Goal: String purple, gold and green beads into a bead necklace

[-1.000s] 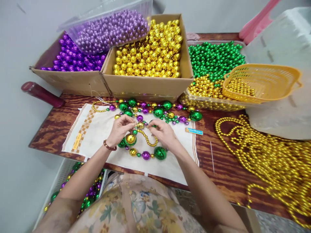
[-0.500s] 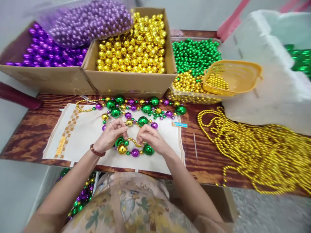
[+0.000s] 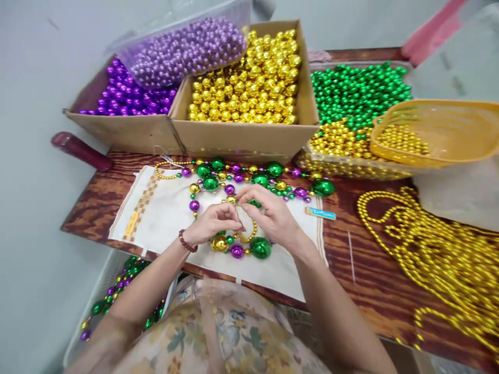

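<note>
A bead necklace [image 3: 249, 179] of green, gold and purple balls lies looped on a white cloth [image 3: 163, 213] on the wooden table. My left hand [image 3: 214, 224], with a bead bracelet at the wrist, is closed in a pinch on the strand above a large gold ball [image 3: 219, 243]. My right hand [image 3: 271, 215] pinches the same strand just to the right, fingertips almost touching the left hand's. A purple ball [image 3: 236, 251] and a large green ball [image 3: 260, 247] hang just below the hands.
Cardboard boxes of purple beads [image 3: 125, 96] and gold beads [image 3: 249, 78] stand behind the cloth. A tray of green beads [image 3: 356, 93] and an orange basket [image 3: 440, 130] sit at the right. Gold bead strands [image 3: 436, 254] pile on the right. A needle [image 3: 351, 250] lies on the table.
My hands have come closer together over the strand, fingertips nearly meeting. The camera view has shifted left and steadied.
</note>
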`<action>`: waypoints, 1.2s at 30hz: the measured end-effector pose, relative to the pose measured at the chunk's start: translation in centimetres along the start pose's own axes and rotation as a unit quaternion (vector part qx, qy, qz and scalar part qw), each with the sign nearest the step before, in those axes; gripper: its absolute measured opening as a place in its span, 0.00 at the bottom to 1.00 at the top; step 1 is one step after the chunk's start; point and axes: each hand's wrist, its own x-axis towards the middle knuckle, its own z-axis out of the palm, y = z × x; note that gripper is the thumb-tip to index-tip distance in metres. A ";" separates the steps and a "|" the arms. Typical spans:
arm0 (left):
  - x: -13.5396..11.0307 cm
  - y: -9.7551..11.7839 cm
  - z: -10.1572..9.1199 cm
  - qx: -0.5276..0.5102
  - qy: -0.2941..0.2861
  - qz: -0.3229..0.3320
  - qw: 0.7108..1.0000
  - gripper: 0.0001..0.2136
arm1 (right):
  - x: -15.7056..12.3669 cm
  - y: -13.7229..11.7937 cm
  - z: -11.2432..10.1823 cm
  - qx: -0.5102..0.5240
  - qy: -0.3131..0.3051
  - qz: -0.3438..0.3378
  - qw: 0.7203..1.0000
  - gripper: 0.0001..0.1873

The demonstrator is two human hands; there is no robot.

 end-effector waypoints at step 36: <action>-3.0 -3.8 -0.4 -0.126 0.127 -0.013 0.984 0.20 | 8.4 6.1 14.0 -0.477 -0.353 -0.023 0.804 0.22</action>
